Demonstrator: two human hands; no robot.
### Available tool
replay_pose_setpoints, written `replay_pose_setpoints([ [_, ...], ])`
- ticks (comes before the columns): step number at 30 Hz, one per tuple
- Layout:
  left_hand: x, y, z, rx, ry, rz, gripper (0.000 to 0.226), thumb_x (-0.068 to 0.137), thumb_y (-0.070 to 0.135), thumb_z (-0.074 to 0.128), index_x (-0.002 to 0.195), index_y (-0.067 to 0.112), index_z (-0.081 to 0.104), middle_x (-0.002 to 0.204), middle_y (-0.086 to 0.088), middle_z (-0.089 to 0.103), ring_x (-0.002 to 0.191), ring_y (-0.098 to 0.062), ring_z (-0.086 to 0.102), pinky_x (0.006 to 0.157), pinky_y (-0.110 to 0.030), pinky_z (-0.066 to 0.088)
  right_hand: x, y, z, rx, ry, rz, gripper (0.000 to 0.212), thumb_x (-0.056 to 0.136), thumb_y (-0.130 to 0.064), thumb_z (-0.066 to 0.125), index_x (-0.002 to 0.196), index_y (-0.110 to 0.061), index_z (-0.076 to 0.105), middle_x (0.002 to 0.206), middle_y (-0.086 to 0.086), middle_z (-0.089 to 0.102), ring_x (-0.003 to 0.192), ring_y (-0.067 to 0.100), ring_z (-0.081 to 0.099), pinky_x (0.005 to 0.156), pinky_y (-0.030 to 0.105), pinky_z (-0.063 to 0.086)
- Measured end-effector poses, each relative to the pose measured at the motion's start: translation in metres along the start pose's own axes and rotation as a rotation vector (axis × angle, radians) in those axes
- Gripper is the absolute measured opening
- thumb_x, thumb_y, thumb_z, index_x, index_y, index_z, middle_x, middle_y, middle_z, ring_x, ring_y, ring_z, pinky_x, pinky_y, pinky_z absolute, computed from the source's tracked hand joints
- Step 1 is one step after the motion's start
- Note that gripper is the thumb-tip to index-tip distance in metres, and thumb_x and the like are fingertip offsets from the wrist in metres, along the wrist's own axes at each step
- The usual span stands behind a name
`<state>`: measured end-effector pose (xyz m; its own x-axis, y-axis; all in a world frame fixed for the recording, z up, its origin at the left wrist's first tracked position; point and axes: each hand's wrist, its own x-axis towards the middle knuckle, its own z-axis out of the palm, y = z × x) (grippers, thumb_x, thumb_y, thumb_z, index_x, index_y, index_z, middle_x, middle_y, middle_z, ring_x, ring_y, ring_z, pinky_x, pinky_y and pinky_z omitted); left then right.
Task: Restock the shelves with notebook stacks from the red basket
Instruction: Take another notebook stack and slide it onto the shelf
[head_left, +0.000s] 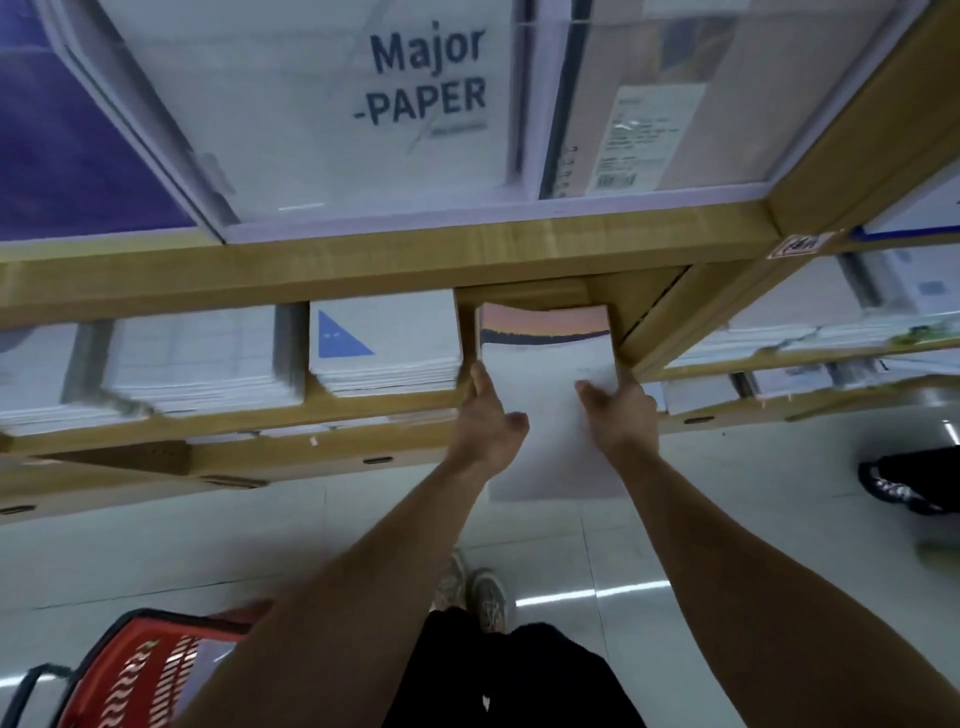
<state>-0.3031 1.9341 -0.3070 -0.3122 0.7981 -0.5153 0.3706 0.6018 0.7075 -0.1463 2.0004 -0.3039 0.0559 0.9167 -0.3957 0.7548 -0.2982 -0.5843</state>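
The stack (550, 405) of white notebooks is halfway into a cubby (535, 293) of the wooden shelf (363, 260), just right of centre. Its far end lies over a pink-and-blue cover (545, 321) already in there. Left hand (488, 415) is on the stack's 9 o'clock edge and right hand (618, 410) at 3 o'clock. Thumbs are on top, fingers (480, 379) wrapped round the sides, pinching it. It's all pretty blurry tbh.

At 9 o'clock from the cubby, same row, are three more piles side by side. The nearest pile (395, 358) has a blue triangle on its cover.

One red basket (171, 621) sits on the floor (727, 499) at 7 o'clock, with something pale inside, can't tell what. Up at 12 o'clock there's a "Major -PAPER" pack (415, 104).
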Motion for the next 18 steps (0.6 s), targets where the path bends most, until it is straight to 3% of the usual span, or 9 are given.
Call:
replay_pose_setpoints([
  [5,0.026,-0.005,0.021,0.031,0.119,0.007,0.097,0.087,0.023,0.062,0.159,0.014,-0.002,0.167,-0.008,0.011,0.151,-0.034,0.016,0.117,-0.046,0.034,0.021,0.008,0.017,-0.042,-0.018,-0.065,0.048,0.102,-0.024,0.05,0.145,-0.009,0.034,0.117,0.02,0.063,0.109,0.042,0.061,0.08,0.036,0.045],
  [8,0.041,-0.001,0.027,0.081,0.207,-0.007,0.095,0.087,0.036,0.061,0.159,0.014,0.001,0.165,-0.009,0.016,0.149,-0.035,0.019,0.116,-0.049,0.035,0.036,0.013,0.028,-0.009,-0.045,-0.133,0.063,0.095,-0.013,0.054,0.151,-0.009,0.025,0.106,0.014,0.062,0.098,0.038,0.063,0.076,0.035,0.048],
  [12,0.063,0.008,0.034,0.164,0.324,-0.007,0.102,0.085,0.054,0.064,0.158,0.012,0.007,0.16,-0.014,0.027,0.142,-0.037,0.031,0.111,-0.051,0.04,0.054,0.015,0.044,-0.003,-0.033,-0.219,0.075,0.093,-0.01,0.053,0.156,-0.007,0.011,0.128,0.021,0.056,0.11,0.04,0.06,0.09,0.049,0.055],
  [15,0.079,0.008,0.037,0.169,0.362,-0.014,0.107,0.078,0.048,0.073,0.157,0.012,0.01,0.154,-0.014,0.036,0.137,-0.037,0.039,0.109,-0.05,0.043,0.071,0.017,0.049,-0.071,0.01,-0.297,0.079,0.092,-0.009,0.053,0.157,-0.002,0.008,0.127,0.024,0.055,0.11,0.041,0.058,0.092,0.05,0.053],
  [18,0.085,0.005,0.039,0.231,0.372,-0.017,0.109,0.083,0.048,0.074,0.158,0.008,0.005,0.156,-0.017,0.03,0.142,-0.036,0.033,0.116,-0.046,0.034,0.083,0.02,0.052,-0.151,0.016,-0.39,0.082,0.092,-0.012,0.054,0.158,-0.002,0.007,0.128,0.023,0.055,0.11,0.038,0.058,0.093,0.047,0.052],
])
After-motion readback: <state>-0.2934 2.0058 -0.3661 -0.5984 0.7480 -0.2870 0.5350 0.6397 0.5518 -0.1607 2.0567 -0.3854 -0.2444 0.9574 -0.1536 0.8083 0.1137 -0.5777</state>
